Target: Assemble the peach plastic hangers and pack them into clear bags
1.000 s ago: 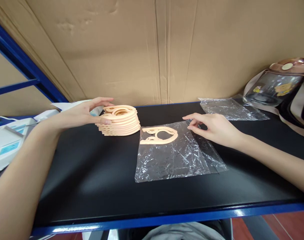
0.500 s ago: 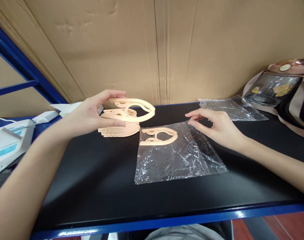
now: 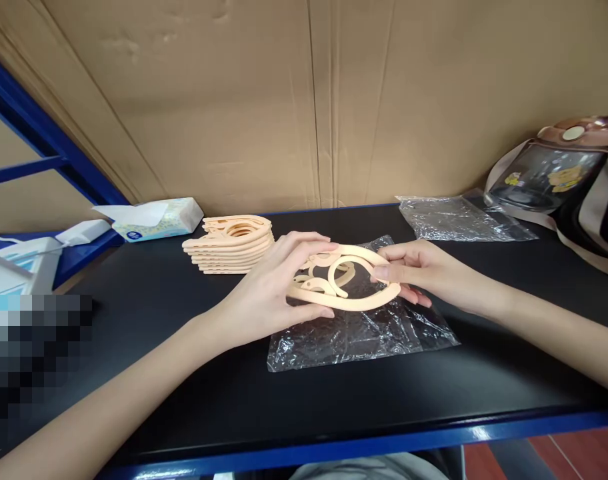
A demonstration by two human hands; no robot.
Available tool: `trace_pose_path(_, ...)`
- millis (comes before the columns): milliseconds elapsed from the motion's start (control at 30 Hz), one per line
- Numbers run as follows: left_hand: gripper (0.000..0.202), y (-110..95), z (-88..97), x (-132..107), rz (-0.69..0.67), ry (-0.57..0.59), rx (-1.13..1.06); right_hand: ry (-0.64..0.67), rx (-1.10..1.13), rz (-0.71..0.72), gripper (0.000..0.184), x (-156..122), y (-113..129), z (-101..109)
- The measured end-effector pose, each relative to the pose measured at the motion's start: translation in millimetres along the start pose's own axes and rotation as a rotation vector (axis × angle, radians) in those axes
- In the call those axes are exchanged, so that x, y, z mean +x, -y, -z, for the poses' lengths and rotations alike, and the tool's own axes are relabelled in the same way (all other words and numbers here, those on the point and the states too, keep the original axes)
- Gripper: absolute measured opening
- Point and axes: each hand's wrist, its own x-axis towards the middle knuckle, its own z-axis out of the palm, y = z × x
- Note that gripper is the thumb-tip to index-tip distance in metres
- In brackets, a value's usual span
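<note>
A peach plastic folding hanger, folded up, is held between my two hands above a clear plastic bag. My left hand grips its left end, thumb along the lower arm and fingers over the upper one. At the rounded right end, my right hand pinches it between thumb and fingers. Another folding hanger lies on the bag, mostly hidden behind the held one. Left of the bag, a stack of several matching hangers sits on the black table, near my left hand.
Behind the stack to the left lies a tissue pack. A second clear bag is at the back right, by a strapped drinking bottle. Cardboard stands along the back. A blue edge borders the black table.
My left hand has brought the hanger right and down, from above the stack to over the bag. My right hand, empty before, has taken hold of its rounded end.
</note>
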Motion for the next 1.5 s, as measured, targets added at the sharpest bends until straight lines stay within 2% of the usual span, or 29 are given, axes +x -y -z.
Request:
trace_pose_path(233, 0.068, 5, -1.2, 1, -0.01, -0.011, -0.035, 0.017, -0.01, 0.0, 0.031, 3, -5, 3)
trace_pose_path(367, 0.069, 2, -0.4, 0, -0.017, -0.034, 0.006, 0.043, -0.108, 0.01, 0.036, 2, -6, 5)
trace_pose_path(467, 0.068, 0, -0.5, 0, -0.021, -0.062, 0.108, -0.081, -0.356, 0.157, 0.038, -1, -7, 2)
trace_pose_path(567, 0.067, -3, -2.7, 0, -0.074, -0.11, 0.267, -0.248, -0.756, 0.39, 0.074, -4, -8, -7)
trace_pose_path(633, 0.066, -7, -5.3, -1, -0.121, -0.145, 0.354, -0.286, -0.996, 0.526, 0.083, -6, -7, -13)
trace_pose_path(767, 0.063, -19, -9.8, -1, -0.144, -0.178, 0.401, -0.312, -1.221, 0.669, 0.073, -11, -3, -24)
trace_pose_path(900, 0.069, -24, -11.4, -1, -0.121, -0.177, 0.415, -0.326, -1.213, 0.655, 0.067, -13, 0, -28)
trace_pose_path(1000, 0.082, -20, -9.1, -1, -0.1, -0.111, 0.367, -0.29, -1.181, 0.563, 0.069, -11, 2, -20)
trace_pose_path(1100, 0.086, -13, 0.6, -2, -0.048, -0.037, 0.306, -0.254, -1.158, 0.464, 0.068, -10, 7, 8)
trace_pose_path(1167, 0.082, -9, 12.0, -2, 0.008, 0.09, 0.247, -0.27, -1.111, 0.436, 0.068, -12, 11, 35)
trace_pose_path(1267, 0.084, -4, 31.7, -5, 0.099, 0.38, 0.151, -0.175, -1.06, 0.273, 0.061, -20, 13, 76)
trace_pose_path(1333, 0.088, 0, 42.3, -8, 0.117, 0.511, 0.108, -0.126, -1.108, 0.175, 0.06, -28, 10, 95)
trace_pose_path(1400, 0.091, 5, 48.6, -9, 0.102, 0.557, 0.08, -0.078, -1.133, 0.094, 0.055, -33, 6, 104)
trace_pose_path(1500, 0.091, 11, 50.4, -9, 0.093, 0.593, 0.072, 0.016, -1.111, 0.042, 0.056, -36, 2, 99)
